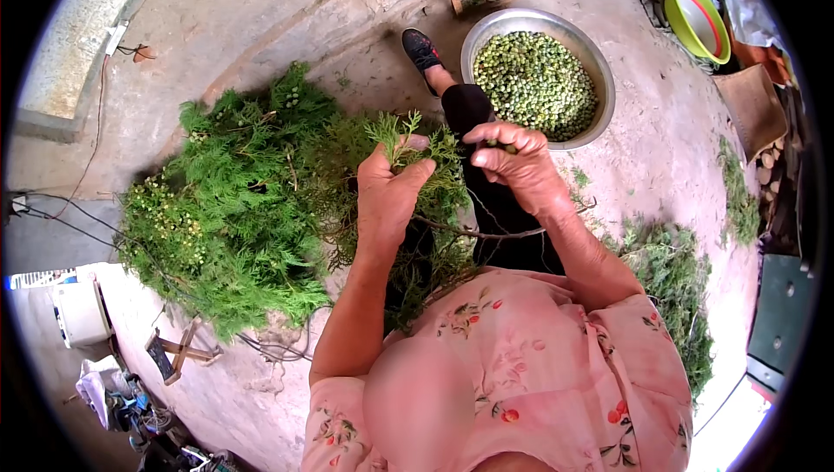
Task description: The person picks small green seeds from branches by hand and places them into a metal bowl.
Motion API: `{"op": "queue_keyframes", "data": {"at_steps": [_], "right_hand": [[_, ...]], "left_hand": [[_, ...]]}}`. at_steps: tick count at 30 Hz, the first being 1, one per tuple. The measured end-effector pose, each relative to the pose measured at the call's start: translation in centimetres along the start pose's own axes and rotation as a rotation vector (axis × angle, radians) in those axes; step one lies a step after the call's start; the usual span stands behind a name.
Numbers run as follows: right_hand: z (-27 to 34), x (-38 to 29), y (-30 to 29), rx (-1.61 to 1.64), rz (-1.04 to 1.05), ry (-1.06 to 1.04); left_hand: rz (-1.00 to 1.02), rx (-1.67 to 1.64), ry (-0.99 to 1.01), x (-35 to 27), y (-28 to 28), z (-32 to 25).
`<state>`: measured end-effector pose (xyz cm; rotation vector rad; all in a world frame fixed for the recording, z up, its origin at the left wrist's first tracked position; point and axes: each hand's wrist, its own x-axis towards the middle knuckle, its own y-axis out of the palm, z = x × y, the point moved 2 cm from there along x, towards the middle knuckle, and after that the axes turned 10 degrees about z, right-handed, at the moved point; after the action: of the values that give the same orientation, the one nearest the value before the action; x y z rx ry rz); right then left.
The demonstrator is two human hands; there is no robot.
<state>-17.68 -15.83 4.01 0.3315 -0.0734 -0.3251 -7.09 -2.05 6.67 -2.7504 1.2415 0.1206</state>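
Observation:
My left hand (pixel 394 188) grips a leafy conifer branch (pixel 440 191) over my lap, its green tips showing above the fingers. Just right of it, my right hand (pixel 515 162) is curled around some small green cones (pixel 502 146), partly hidden by the fingers. Beyond that hand, a wide metal basin (pixel 609 90) holds a heap of small round green cones (pixel 534 81). The branch's bare brown stem runs below both hands toward my right forearm.
A large pile of green conifer branches (pixel 241 205) lies at left, with more cut branches (pixel 671 283) at right. A green plastic basin (pixel 677 15) stands upper right. Cables (pixel 98 211) cross the left side near a small wooden stool (pixel 182 349).

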Motion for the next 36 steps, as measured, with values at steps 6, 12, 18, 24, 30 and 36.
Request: {"op": "queue_keyframes", "data": {"at_steps": [6,12,18,24,30,36], "right_hand": [[-0.9,1.2,2.1,-0.065,-0.032,-0.032],[-2.4,1.8,1.9,-0.203,-0.05,-0.105],[-3.4,2.7,-1.4,0.528,-0.384,0.133],[-1.9,5.3,-10.6,0.594,-0.555,0.056],[1.8,6.4,-15.6,0.678,-0.638,-0.149],[-0.6,5.7,-25.8,0.213,-0.572,-0.225]], "left_hand": [[0.05,-0.018,0.01,0.4,0.4,0.6],[0.083,0.119,-0.049,0.3,0.7,-0.5],[0.086,-0.028,-0.007,-0.8,-0.2,-0.1],[-0.161,-0.389,0.0,-1.3,-2.2,0.7],[-0.194,-0.669,0.012,-2.6,-3.8,0.8],[-0.212,-0.735,-0.02,-2.3,-4.2,0.8]]}}
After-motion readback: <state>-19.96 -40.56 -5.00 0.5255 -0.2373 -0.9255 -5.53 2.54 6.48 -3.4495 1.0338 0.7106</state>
